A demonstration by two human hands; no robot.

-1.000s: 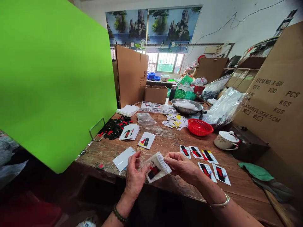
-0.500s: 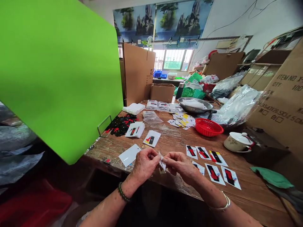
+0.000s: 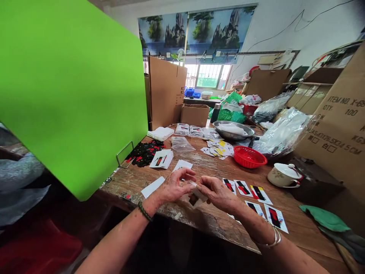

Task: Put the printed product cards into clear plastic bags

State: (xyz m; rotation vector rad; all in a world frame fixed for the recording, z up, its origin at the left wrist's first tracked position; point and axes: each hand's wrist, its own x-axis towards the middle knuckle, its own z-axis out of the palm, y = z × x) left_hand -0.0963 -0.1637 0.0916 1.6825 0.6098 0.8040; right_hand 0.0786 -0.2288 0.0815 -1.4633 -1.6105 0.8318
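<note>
A: Head view, small card packet (image 3: 194,198) first: it hangs just above the near edge of the bench (image 3: 199,224), pinched between both hands.

B: How is each grip set?

A: Left hand (image 3: 173,187) is closed on the packet's left edge, thumb over curled fingers. Right hand (image 3: 217,193) is closed on its right side, fingertips meeting the left ones over the top, so most of the packet is hidden; a dark and red patch peeks out below.

B: Advice for this step?

A: I'd judge it wants light fingertip pressure at the edges, keeping the film flat and the card square inside.

B: Around it?

A: Finished cards (image 3: 258,193) lie in rows just right of the right hand, a blank white card (image 3: 152,187) beside the left wrist, a red basket (image 3: 250,156) farther back.
</note>
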